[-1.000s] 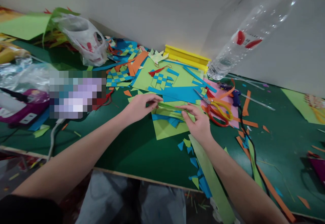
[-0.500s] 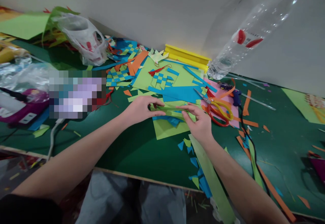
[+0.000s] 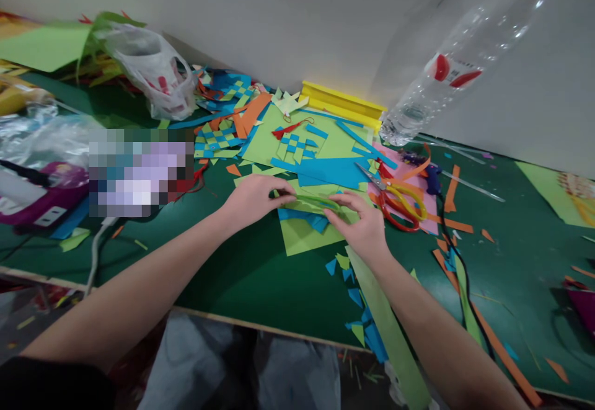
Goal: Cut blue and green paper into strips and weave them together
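Well, from the head view, a big clear bottle (image 3: 458, 72) leans on the wall (image 3: 279, 19), and I cannot tell if it has water in it. Farther left is a thin white bag (image 3: 174, 109) with a white thing with red marks (image 3: 160, 78) inside. The green paper strip (image 3: 313, 200) is in the middle, between the two hands, above a green sheet (image 3: 297, 239) and blue bits of paper on the green table (image 3: 223, 280). The left hand (image 3: 255, 202) pinches its left end with thumb and fingers. The right hand (image 3: 365, 221) has its right end between the fingers and thumb. The strip goes straight across from one set of fingertips to the other. Scissors (image 3: 402, 208) lie just beside the right hand.
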{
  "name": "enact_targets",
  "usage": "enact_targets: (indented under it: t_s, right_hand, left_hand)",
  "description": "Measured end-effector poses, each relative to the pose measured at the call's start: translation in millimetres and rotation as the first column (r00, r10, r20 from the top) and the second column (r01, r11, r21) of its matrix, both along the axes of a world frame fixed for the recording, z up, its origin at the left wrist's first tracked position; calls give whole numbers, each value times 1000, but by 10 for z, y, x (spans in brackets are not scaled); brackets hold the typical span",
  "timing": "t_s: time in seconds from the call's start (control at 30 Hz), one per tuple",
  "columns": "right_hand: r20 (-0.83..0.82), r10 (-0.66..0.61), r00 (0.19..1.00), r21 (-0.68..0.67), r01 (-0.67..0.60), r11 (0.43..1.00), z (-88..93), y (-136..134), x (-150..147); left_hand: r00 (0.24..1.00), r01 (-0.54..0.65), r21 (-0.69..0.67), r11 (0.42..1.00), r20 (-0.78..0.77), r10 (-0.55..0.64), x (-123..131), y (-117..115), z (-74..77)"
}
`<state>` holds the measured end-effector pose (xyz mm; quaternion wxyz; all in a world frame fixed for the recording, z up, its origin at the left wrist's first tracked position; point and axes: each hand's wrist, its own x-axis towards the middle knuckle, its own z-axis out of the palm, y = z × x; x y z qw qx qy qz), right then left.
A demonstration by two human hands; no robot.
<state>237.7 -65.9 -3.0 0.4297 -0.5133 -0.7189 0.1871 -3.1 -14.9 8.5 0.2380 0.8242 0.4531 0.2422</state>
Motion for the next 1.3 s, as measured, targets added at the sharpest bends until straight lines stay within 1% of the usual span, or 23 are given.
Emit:
enact_targets:
  t_s: [0.23,0.4,0.6,0.7,0.8,0.9,1.03,1.13,1.3]
  right_hand:
    - [4,-39,999,-9,39,999,-22,21,25]
    - [-41,-67,997,-32,65,997,-25,38,32]
    - [-93,-74,993,-62,68,996,-50,46,32]
    - [-94,-96,991,-75,89,993,-61,47,36]
    - [-91,-119,989,-91,111,990,-54,40,38]
    - [-97,-113,989,-113,102,988,-24,31,35]
    - [-87,-110,990,-110,101,989,7,33,31]
    - [-86,-115,990,-115,105,988,-2,40,37]
    - [-110,-127,986,-154,109,982,-27,50,48]
  left_hand:
    - [1000,0,-22,1000,-17,0,-7,6,5]
    - [1000,13,-29,1000,13,-12,-14,4,15]
    - [1000,4,-44,999,-15,-5,-3,-3,46]
    - [999,-8,-58,998,-32,6,-1,-7,65]
    - [999,-10,-62,998,-33,8,-6,-9,68]
    - [1000,-9,-70,998,-28,7,-15,-4,55]
    - [1000,-23,-87,996,-8,22,-24,7,41]
    - [999,-25,-98,995,31,29,-28,8,45]
    - [993,-56,-163,985,97,73,-22,6,64]
